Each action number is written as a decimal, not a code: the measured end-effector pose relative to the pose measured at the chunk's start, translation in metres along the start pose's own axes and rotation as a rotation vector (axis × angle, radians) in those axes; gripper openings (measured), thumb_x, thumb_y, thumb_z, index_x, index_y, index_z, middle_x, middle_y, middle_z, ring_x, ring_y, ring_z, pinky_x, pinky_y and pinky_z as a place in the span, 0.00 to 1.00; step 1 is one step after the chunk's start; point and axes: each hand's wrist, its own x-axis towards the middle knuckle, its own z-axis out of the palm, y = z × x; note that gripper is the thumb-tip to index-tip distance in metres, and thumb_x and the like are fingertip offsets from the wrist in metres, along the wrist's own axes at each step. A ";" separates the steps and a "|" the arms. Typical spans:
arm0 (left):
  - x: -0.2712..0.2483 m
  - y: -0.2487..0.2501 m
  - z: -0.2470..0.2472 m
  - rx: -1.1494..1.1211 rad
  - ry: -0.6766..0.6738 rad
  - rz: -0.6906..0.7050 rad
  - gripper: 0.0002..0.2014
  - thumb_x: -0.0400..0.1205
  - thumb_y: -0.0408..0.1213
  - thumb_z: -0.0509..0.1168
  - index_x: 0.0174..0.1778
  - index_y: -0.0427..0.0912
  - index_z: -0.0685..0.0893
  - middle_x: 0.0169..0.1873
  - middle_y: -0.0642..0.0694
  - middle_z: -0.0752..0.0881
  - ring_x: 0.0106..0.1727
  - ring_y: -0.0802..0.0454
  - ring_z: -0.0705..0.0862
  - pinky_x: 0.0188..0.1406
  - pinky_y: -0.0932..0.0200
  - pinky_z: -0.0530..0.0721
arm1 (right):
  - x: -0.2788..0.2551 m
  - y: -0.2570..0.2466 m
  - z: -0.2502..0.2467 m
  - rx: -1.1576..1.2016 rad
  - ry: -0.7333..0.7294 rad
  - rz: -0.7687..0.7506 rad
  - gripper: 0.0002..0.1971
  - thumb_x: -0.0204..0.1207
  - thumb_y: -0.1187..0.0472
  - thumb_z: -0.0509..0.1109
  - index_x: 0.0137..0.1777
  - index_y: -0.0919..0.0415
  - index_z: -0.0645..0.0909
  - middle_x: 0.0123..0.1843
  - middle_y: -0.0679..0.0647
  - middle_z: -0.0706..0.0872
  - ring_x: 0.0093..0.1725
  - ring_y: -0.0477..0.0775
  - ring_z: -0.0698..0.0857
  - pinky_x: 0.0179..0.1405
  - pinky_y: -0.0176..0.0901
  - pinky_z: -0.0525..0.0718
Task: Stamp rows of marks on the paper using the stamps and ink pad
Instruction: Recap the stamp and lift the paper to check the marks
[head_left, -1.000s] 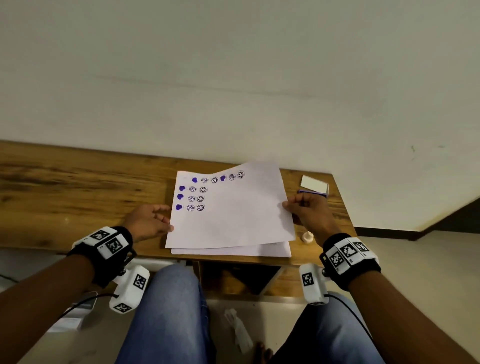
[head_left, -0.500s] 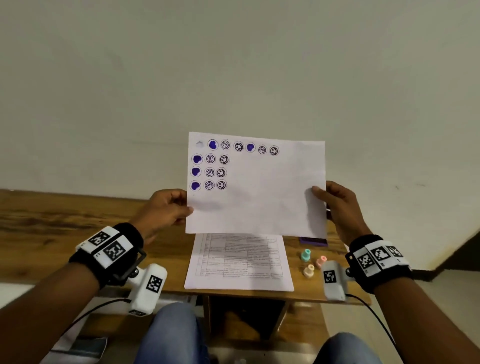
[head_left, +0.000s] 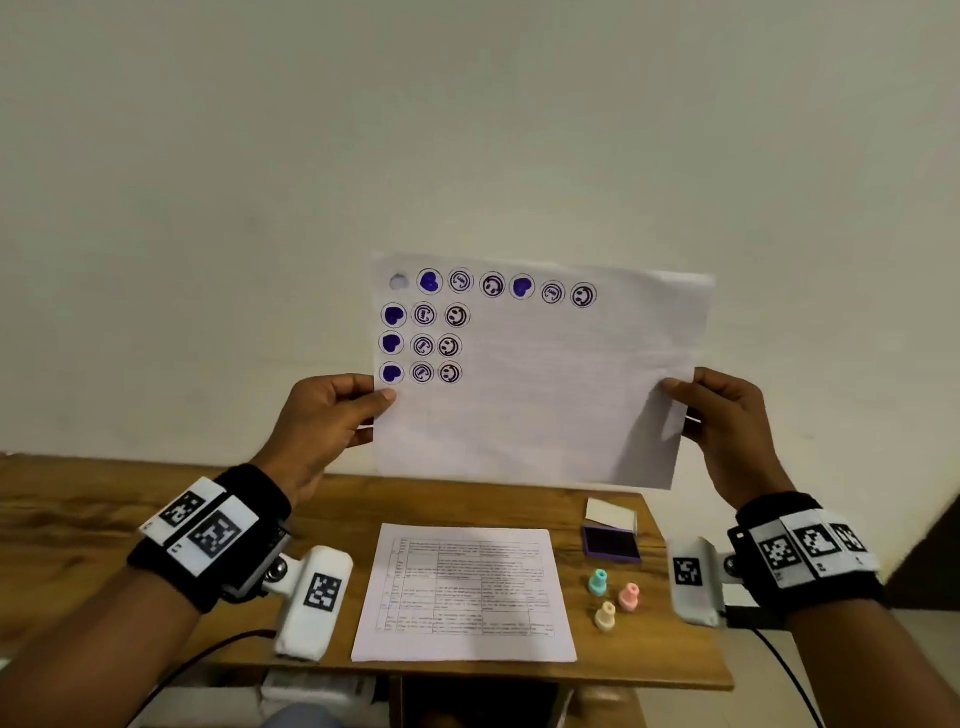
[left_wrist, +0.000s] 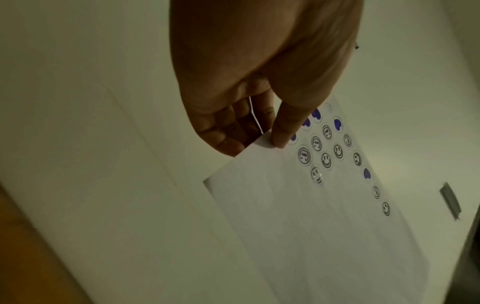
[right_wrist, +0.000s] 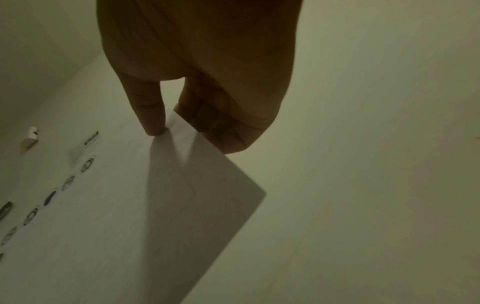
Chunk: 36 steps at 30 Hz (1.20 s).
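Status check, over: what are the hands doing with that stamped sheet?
Left hand and right hand pinch stamped paper at its side edges, held upright above desk. Stamps, ink pad idle below. Nothing blocking.

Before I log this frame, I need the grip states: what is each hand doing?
Left hand: pinches the left edge of the stamped paper, thumb in front.
Right hand: pinches the same paper's right edge.

Head view: looks forward and down from the person's head, across the counter (head_left: 130, 525) toward the wall at 12 o'clock. Wrist views: each looks close along its hand toward the fingertips. All three share the sheet of paper (head_left: 535, 410) (left_wrist: 324, 236) (right_wrist: 109, 226).
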 end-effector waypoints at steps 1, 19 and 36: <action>0.000 0.004 0.001 -0.011 0.007 0.007 0.07 0.79 0.32 0.70 0.51 0.39 0.89 0.45 0.47 0.92 0.45 0.52 0.90 0.39 0.62 0.87 | 0.000 -0.004 -0.001 0.005 -0.005 -0.013 0.11 0.79 0.69 0.70 0.37 0.58 0.90 0.37 0.57 0.87 0.37 0.54 0.85 0.35 0.43 0.83; -0.019 0.019 -0.005 -0.048 0.048 0.042 0.10 0.79 0.32 0.70 0.54 0.36 0.89 0.52 0.42 0.91 0.52 0.44 0.89 0.49 0.54 0.86 | -0.011 -0.028 -0.005 -0.147 0.009 -0.175 0.12 0.78 0.66 0.74 0.36 0.53 0.93 0.34 0.48 0.91 0.35 0.52 0.86 0.34 0.43 0.84; -0.022 0.017 0.001 -0.039 0.096 0.063 0.04 0.77 0.32 0.72 0.45 0.42 0.90 0.47 0.44 0.91 0.48 0.47 0.88 0.55 0.49 0.85 | -0.016 -0.028 -0.005 -0.202 -0.007 -0.276 0.16 0.80 0.64 0.73 0.34 0.45 0.92 0.32 0.42 0.90 0.32 0.42 0.86 0.29 0.34 0.82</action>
